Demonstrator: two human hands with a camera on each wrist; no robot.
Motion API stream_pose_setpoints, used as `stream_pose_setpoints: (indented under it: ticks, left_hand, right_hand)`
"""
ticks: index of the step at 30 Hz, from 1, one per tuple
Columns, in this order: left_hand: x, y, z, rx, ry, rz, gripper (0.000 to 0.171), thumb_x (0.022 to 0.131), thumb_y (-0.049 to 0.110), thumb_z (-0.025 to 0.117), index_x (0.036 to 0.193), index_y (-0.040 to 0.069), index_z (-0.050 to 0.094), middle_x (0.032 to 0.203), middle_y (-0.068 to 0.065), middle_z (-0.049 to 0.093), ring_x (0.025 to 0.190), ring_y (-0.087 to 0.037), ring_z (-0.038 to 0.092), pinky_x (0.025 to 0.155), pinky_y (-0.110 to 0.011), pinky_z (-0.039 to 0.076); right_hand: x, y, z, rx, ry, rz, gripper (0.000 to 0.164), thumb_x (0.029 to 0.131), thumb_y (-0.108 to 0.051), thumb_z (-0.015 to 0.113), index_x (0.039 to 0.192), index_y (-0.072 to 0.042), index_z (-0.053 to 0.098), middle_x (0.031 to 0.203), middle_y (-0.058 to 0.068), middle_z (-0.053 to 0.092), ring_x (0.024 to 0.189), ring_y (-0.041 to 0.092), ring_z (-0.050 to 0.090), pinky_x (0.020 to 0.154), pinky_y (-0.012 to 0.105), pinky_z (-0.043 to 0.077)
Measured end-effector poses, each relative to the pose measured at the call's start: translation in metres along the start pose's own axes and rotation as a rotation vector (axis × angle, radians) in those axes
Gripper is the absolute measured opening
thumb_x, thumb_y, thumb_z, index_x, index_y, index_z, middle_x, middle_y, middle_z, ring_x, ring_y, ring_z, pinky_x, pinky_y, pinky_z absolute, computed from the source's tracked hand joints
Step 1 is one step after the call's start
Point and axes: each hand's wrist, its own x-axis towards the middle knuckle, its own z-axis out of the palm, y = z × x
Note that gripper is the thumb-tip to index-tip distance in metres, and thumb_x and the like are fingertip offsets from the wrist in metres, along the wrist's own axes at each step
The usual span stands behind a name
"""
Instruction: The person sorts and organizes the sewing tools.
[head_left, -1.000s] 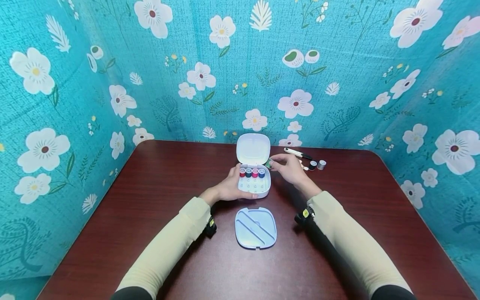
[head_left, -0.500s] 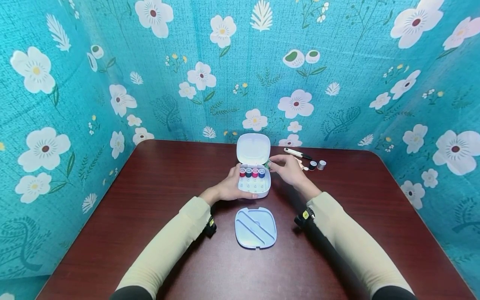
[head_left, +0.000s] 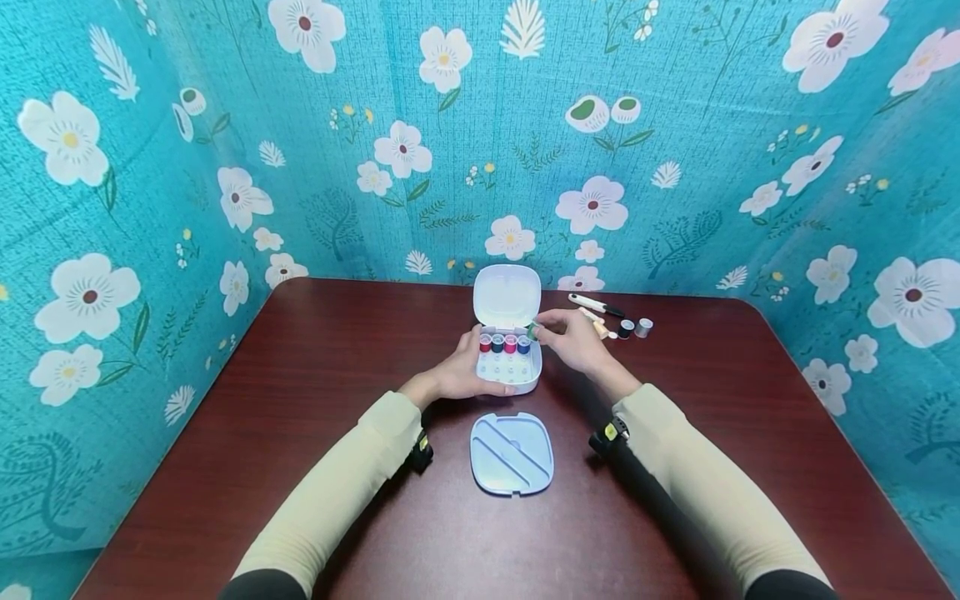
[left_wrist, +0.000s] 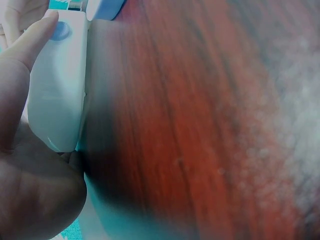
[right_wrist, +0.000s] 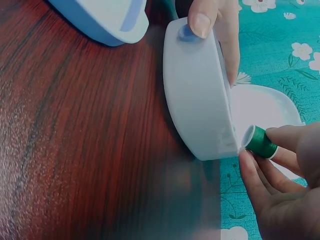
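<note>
Pinching green spool (right_wrist: 263, 143) between fingers, right hand (head_left: 576, 340) is at far right corner of white box (right_wrist: 197, 95); left hand (head_left: 459, 373) curls fingers round box, near far edge of worktop (head_left: 352, 350). Spool probably light, stiff, best held by rims. Worktop dark, glossy; flowered turquoise cloth (head_left: 480, 179) behind.

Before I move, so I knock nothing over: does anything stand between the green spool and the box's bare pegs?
Yes: in the head view the blue spool, back right in the box, stands between the green spool and the bare pegs. I can't tell whether the green spool clears it.
</note>
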Motion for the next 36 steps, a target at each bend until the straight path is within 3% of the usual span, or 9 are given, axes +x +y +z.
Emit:
stream_pose_setpoints:
  ticks: [6, 17, 36]
  left_hand:
    - [0.006, -0.005, 0.002, 0.015, -0.009, -0.013, 0.132, 0.073, 0.054, 0.089, 0.161, 0.017, -0.002, 0.156, -0.012, 0.019, 0.136, -0.024, 0.035, 0.113, -0.045, 0.036]
    - [0.002, -0.002, 0.001, 0.004, -0.006, 0.024, 0.129, 0.074, 0.052, 0.088, 0.16, 0.013, 0.001, 0.155, -0.015, 0.019, 0.135, -0.026, 0.034, 0.113, -0.044, 0.036]
    - [-0.004, 0.005, -0.001, 0.017, 0.007, 0.034, 0.127, 0.076, 0.049, 0.088, 0.161, 0.01, 0.003, 0.155, -0.016, 0.02, 0.136, -0.028, 0.037, 0.112, -0.042, 0.038]
  right_hand:
    - [0.0, -0.003, 0.003, -0.028, 0.015, -0.05, 0.024, 0.097, -0.011, 0.07, 0.118, 0.001, 0.072, 0.111, 0.015, 0.073, 0.096, 0.027, 0.067, 0.079, 0.035, 0.055]
    - [-0.002, -0.01, 0.013, -0.06, -0.001, -0.079, 0.023, 0.095, -0.012, 0.072, 0.116, -0.001, 0.073, 0.108, 0.013, 0.074, 0.096, 0.027, 0.069, 0.084, 0.043, 0.056]
    - [0.002, -0.026, 0.027, -0.086, -0.032, -0.141, 0.02, 0.093, -0.008, 0.075, 0.111, 0.0, 0.075, 0.103, 0.012, 0.075, 0.092, 0.024, 0.07, 0.082, 0.043, 0.058]
